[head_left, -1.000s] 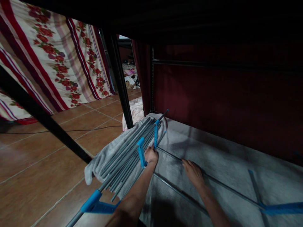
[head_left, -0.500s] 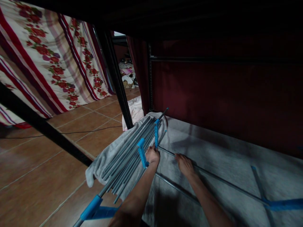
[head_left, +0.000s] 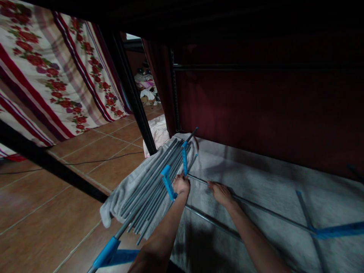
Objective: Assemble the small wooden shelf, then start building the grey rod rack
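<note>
My left hand is closed at the lower end of an upright blue plastic connector, where a grey metal tube meets it; its fingertips are partly hidden. Farther along that tube, my right hand is wrapped round it. A second blue connector stands left of my left wrist. From near its foot another metal tube runs to the right, passing under my right forearm. At the right edge, the held tube reaches a blue piece with a crossing tube.
Several loose grey tubes lie bundled on a grey blanket. Another blue connector sits at lower left. Black frame posts and a dark bar overhead surround the space. A maroon curtain hangs behind; tiled floor is left.
The camera view has shifted slightly to the right. Both hands keep nearly the same places on the connector and the tube.
</note>
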Action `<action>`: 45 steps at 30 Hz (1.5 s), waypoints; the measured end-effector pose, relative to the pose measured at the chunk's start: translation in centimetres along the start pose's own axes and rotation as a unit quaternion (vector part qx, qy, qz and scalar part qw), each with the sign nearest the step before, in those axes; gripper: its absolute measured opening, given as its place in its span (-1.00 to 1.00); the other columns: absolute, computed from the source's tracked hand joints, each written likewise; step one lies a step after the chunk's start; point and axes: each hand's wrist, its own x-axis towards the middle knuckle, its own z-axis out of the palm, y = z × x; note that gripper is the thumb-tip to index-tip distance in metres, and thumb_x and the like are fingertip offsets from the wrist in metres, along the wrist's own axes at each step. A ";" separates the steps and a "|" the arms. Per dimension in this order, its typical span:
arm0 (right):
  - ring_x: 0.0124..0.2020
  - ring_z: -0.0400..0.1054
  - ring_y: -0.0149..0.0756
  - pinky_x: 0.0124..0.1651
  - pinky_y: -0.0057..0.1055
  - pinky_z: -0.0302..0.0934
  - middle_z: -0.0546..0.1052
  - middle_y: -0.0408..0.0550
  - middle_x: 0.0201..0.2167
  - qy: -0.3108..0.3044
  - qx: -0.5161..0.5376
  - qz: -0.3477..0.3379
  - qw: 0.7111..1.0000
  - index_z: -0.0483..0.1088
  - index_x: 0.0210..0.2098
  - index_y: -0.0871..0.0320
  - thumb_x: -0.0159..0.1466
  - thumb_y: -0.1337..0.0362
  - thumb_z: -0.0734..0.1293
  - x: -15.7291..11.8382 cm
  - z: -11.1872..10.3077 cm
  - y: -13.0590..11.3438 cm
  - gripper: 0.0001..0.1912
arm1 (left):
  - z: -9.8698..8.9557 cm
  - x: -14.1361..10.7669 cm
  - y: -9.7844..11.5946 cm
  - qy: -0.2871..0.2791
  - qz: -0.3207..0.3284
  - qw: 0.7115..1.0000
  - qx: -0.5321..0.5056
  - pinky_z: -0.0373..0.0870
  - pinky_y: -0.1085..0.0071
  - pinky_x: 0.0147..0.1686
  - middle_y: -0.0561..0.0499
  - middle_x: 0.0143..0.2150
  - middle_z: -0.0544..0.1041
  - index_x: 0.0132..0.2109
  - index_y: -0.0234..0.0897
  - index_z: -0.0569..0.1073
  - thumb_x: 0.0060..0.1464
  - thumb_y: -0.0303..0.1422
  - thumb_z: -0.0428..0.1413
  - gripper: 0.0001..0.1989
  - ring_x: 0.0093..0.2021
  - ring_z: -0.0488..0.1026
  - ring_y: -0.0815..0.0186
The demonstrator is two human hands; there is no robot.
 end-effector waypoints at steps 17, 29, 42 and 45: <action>0.04 0.40 -0.22 0.08 -0.36 0.20 0.49 0.00 0.05 -0.011 0.009 0.001 1.000 0.25 0.22 0.07 0.39 0.27 0.05 -0.2 -0.3 0.1 -0.55 | -0.1 -0.2 0.2 0.008 0.011 1.000 0.021 0.28 0.29 -0.08 -0.06 0.00 0.50 0.11 -0.03 0.44 0.15 -0.24 0.04 -0.63 0.04 0.38 0.12; 0.08 0.37 -0.24 0.12 -0.38 0.17 0.47 0.00 0.09 -0.005 0.003 0.003 1.000 0.27 0.22 0.08 0.40 0.24 0.04 -0.2 -0.3 -0.1 -0.55 | -0.1 -0.6 0.4 0.012 0.020 0.999 0.025 0.26 0.28 -0.07 -0.07 0.00 0.50 0.08 -0.06 0.45 0.15 -0.24 0.03 -0.64 0.04 0.39 0.12; 0.08 0.37 -0.27 0.10 -0.39 0.18 0.50 -0.04 0.04 -0.037 0.001 0.028 0.999 0.29 0.20 0.03 0.39 0.16 0.06 0.6 -0.5 0.3 -0.56 | 0.2 -0.7 0.5 0.012 0.017 0.999 0.029 0.24 0.21 -0.01 -0.06 0.07 0.46 0.09 -0.08 0.44 0.18 -0.26 -0.02 -0.65 0.08 0.35 0.08; 0.07 0.37 -0.28 0.09 -0.40 0.19 0.52 -0.05 0.02 -0.040 -0.002 0.029 0.999 0.29 0.19 0.01 0.40 0.16 0.05 0.7 -0.6 0.2 -0.57 | 0.1 -0.9 0.7 0.011 0.017 0.999 0.031 0.22 0.22 0.01 -0.08 0.08 0.45 0.09 -0.10 0.44 0.18 -0.27 -0.02 -0.65 0.09 0.34 0.09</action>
